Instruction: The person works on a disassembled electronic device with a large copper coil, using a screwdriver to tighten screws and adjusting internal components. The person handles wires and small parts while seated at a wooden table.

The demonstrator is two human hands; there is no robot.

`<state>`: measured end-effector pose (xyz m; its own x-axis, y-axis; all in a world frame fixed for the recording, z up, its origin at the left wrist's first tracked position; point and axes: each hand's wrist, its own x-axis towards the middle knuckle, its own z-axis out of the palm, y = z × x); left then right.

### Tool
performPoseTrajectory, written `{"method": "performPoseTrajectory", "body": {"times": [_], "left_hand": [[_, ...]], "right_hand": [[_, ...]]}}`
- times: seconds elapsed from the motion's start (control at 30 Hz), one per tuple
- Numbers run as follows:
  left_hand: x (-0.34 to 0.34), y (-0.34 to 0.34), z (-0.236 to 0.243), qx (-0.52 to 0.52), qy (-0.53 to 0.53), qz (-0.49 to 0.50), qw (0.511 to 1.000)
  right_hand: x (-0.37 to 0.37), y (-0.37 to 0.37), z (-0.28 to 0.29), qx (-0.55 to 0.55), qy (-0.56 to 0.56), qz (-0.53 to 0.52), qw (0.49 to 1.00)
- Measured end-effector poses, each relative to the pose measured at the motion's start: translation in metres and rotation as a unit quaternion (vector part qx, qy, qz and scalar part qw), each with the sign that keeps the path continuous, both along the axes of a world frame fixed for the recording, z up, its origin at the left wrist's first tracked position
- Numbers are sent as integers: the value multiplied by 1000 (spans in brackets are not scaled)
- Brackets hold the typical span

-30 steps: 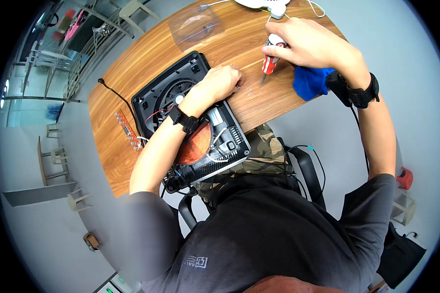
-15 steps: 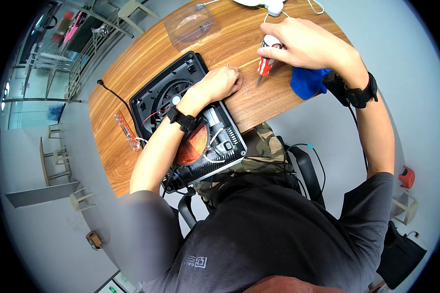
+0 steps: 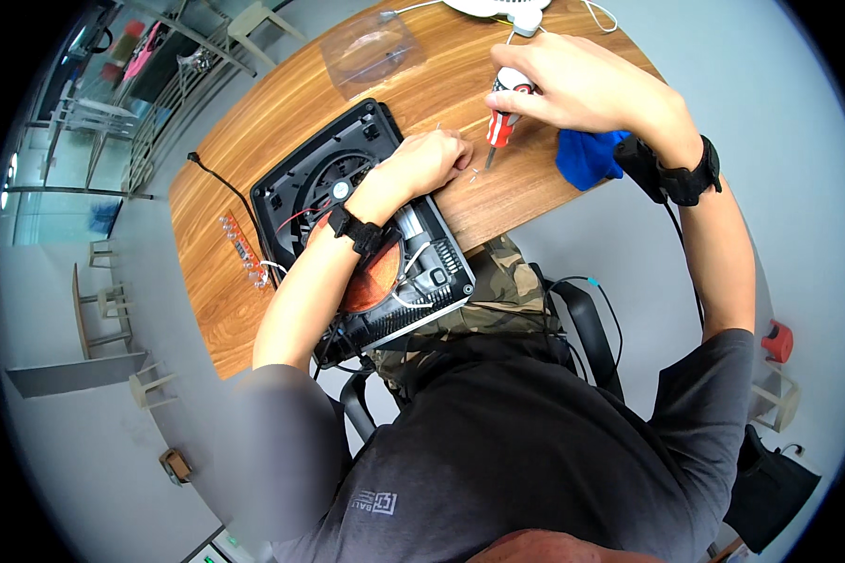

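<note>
My right hand (image 3: 573, 83) grips a screwdriver (image 3: 500, 129) with a red, white and black handle. Its shaft slants down, with the tip close to a few small screws (image 3: 473, 175) on the wooden table; contact is unclear. My left hand (image 3: 432, 159) rests at the table with curled fingers, just left of the screws; what it pinches, if anything, is hidden. Beneath my left forearm lies an opened induction cooker (image 3: 448, 277). Inside it show a copper coil (image 3: 376, 289), white wires and a black casing half (image 3: 277, 199) with a round fan opening.
A blue cloth (image 3: 587, 159) lies by the table's right edge. Farther back are a clear plastic package (image 3: 371, 56) and a white device (image 3: 498, 7) with cables. An orange circuit board (image 3: 242, 249) and a black plug (image 3: 193, 158) sit at left. The cooker's near corner overhangs the table edge.
My right hand and the screwdriver have shifted slightly left and the tip is lower and nearer the screws. My left hand has moved a little to the right.
</note>
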<state>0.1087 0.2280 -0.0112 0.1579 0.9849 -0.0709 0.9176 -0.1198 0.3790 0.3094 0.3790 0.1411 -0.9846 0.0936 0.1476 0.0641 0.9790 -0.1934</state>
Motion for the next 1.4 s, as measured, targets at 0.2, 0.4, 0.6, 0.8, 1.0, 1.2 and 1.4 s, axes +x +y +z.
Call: {"method": "performPoseTrajectory", "body": {"times": [0.2, 0.4, 0.6, 0.8, 1.0, 1.2, 1.4], "left_hand": [[0, 2, -1, -32, 36, 3, 999], [-3, 2, 1, -50, 3, -14, 999], [-1, -1, 17, -58, -62, 11, 996], [-2, -25, 29, -3, -216, 35, 976], [-15, -76, 51, -35, -351, 130, 927], [-32, -139, 55, -32, -310, 171, 935], [-41, -197, 53, -12, -318, 190, 929]], "right_hand": [[1, 0, 1, -5, -15, -9, 1000], [1, 2, -5, -8, -18, -8, 1000], [-2, 10, -20, 19, 41, 24, 999], [-5, -1, 1, -19, 11, 18, 1000], [-19, -36, 51, -53, -6, 89, 995], [-57, -73, 51, -11, 34, 171, 985], [-87, -122, 53, 6, 48, 223, 974]]}}
